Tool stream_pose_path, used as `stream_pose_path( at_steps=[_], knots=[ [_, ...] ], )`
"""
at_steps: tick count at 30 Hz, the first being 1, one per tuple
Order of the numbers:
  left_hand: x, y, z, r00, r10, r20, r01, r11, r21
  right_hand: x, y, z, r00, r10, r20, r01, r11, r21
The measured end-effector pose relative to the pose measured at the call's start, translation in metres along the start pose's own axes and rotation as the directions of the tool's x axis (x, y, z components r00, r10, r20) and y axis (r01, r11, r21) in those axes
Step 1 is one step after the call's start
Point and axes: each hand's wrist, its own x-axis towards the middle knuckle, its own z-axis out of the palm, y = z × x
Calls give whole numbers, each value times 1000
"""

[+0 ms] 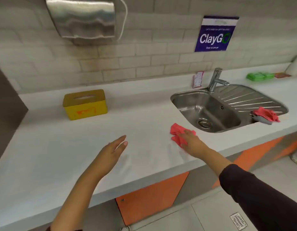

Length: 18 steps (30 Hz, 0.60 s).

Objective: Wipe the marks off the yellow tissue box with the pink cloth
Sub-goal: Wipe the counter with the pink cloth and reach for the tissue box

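The yellow tissue box (85,105) stands at the back left of the white counter (144,105), with orange marks on its front face. A crumpled pink cloth (177,133) lies near the counter's front edge, left of the sink. My right hand (192,141) rests flat on the cloth's right part, fingers stretched out and not closed around it. My left hand (112,150) hovers open above the counter's middle, palm turned inward, holding nothing, well in front and to the right of the box.
A steel sink (211,114) with a tap (215,80) sits at the right. A second pink cloth (266,115) lies on its drainer. A green pack (259,76) rests at the back right. A metal hand dryer (82,19) hangs on the wall above the box.
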Motion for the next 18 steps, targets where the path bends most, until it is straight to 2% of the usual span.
stream_pose_path(
  at_steps=[2,4,6,9,14,16,18],
  knots=[
    [24,-8,-11,1000,21,11,-22,999,29,17,6,6,987,158,42,-156,987,-50],
    [49,-15,-19,998,5,58,-7,999,34,27,16,16,928,337,156,-336,941,-33],
    [72,-23,-22,995,1,101,-1,1000,3,36,24,30,916,358,180,-357,933,-37],
    [98,-35,-26,990,23,136,-18,999,-40,40,27,50,919,385,86,-383,923,-39],
    [125,-43,-31,981,23,191,-11,998,-61,40,21,63,877,463,-125,-462,886,41],
    [133,-46,-33,979,24,200,-9,997,-75,48,18,57,848,508,-149,-506,861,53],
    [142,-49,-38,982,13,186,4,996,-91,63,12,46,810,566,-156,-544,823,165]
  ],
)
